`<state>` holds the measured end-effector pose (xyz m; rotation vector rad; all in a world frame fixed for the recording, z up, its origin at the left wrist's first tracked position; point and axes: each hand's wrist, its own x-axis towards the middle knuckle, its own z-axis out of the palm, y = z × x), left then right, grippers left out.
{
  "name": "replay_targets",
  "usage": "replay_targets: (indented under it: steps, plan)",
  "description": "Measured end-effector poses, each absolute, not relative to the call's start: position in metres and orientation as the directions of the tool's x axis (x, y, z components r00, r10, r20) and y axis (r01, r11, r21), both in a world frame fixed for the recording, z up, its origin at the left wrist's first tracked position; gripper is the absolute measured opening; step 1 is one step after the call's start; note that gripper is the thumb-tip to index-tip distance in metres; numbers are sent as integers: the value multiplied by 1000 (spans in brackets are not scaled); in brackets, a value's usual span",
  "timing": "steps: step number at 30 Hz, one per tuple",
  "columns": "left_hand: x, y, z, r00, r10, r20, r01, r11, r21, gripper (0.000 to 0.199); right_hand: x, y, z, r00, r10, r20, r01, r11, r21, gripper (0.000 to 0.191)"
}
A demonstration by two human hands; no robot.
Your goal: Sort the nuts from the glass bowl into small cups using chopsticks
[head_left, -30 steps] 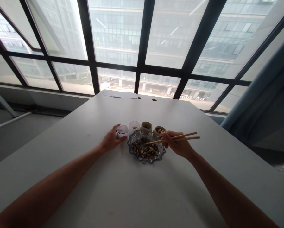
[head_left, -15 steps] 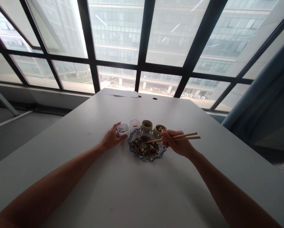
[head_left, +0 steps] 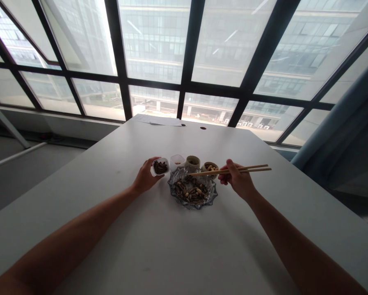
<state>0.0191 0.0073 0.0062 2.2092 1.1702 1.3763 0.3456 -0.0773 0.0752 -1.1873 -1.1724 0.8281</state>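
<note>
My left hand [head_left: 144,179] grips a small white cup [head_left: 166,163] by its sides. The cup leans toward me, showing dark striped seeds inside. In my right hand [head_left: 237,179] is a pair of wooden chopsticks [head_left: 254,168], tips close together over the far side of a clear glass bowl [head_left: 178,174] with a jagged rim. Nothing can be made out between the tips. Dark striped seeds [head_left: 194,197] lie in the bowl, with a few pale nuts [head_left: 199,191] among them.
Behind the bowl stand a second white cup [head_left: 176,160], an olive-coloured round cup [head_left: 192,164] and another round cup holding pale nuts [head_left: 211,167]. Papers [head_left: 163,121] lie at the white table's [head_left: 184,246] far end, near a round hole [head_left: 203,128]. Windows rise beyond; a blue curtain [head_left: 334,135] hangs right.
The white cup in my left hand has tipped toward me, bringing its seeds into view. My right hand has moved right and the chopstick tips have risen from the seeds in the bowl.
</note>
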Motion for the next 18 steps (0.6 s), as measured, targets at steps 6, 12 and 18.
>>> replay_targets:
  steps: [6, 12, 18]
  plan:
    - [19, 7, 6, 210, 766, 608, 490, -621, 612, 61, 345, -78, 75, 240, 947, 216, 46, 211, -976, 56]
    - [20, 9, 2, 204, 858, 472, 530, -502, 684, 74, 346, -77, 73, 243, 948, 206, 30, 205, -978, 55]
    - [17, 10, 11, 245, 875, 418, 567, -479, 670, 88, 349, -74, 72, 290, 931, 219, 21, 223, -975, 57]
